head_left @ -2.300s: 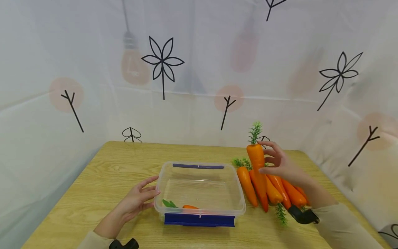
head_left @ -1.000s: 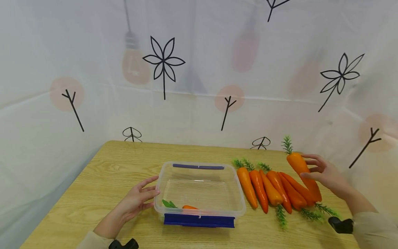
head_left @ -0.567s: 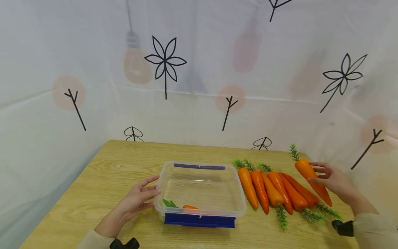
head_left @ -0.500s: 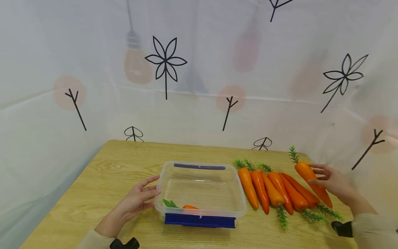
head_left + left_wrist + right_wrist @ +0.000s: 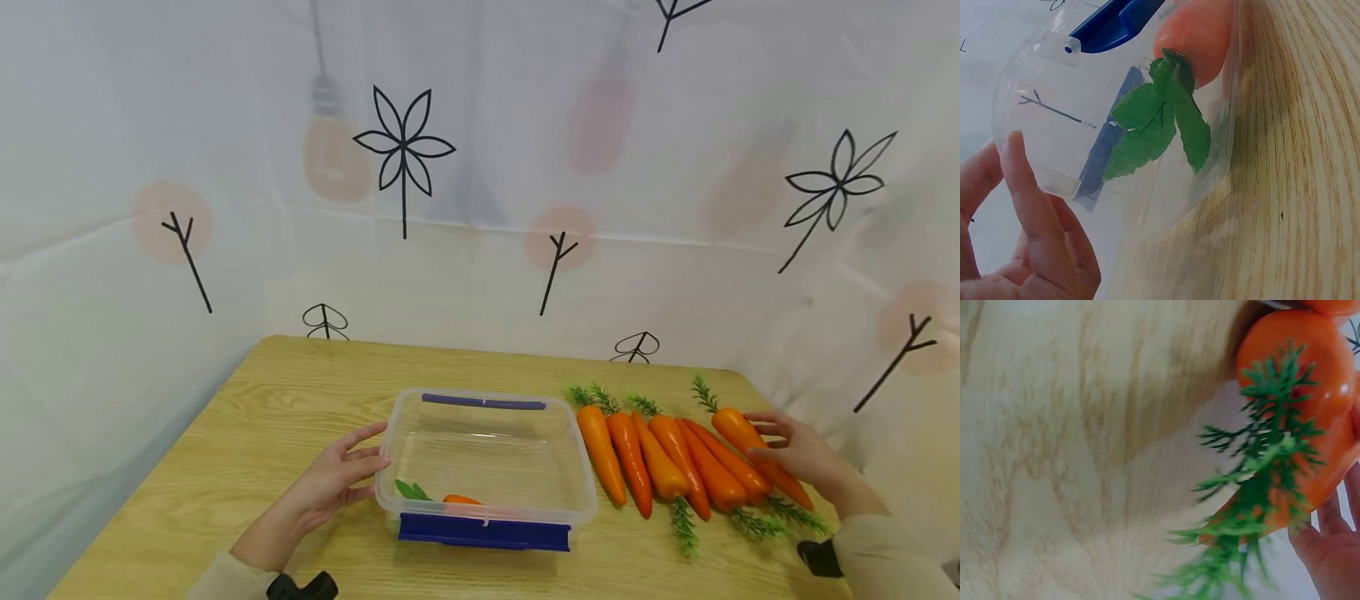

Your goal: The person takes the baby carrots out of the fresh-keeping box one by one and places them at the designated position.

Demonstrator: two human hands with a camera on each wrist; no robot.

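Note:
My right hand (image 5: pixel 802 457) holds a toy carrot (image 5: pixel 738 429) between thumb and fingers, low at the right end of a row. The leafy top of this carrot points toward the back of the table. Next to it, several other carrots (image 5: pixel 632 450) lie side by side, some with their greens toward me. My left hand (image 5: pixel 330 483) grips the left rim of a clear plastic box (image 5: pixel 491 527) with blue latches, its thumb over the edge. Inside, near the front wall, an orange piece (image 5: pixel 461 499) and green leaves (image 5: pixel 1141 125) show.
The wooden table (image 5: pixel 307 375) extends left of and behind the box. A pale printed curtain (image 5: pixel 465 275) stands along its back and sides. In the right wrist view, carrot greens (image 5: pixel 1272 412) hang over the wood grain.
My right hand has carried the carrot from above the middle of the row to its right end and lowered it there. The left hand and box have stayed in place.

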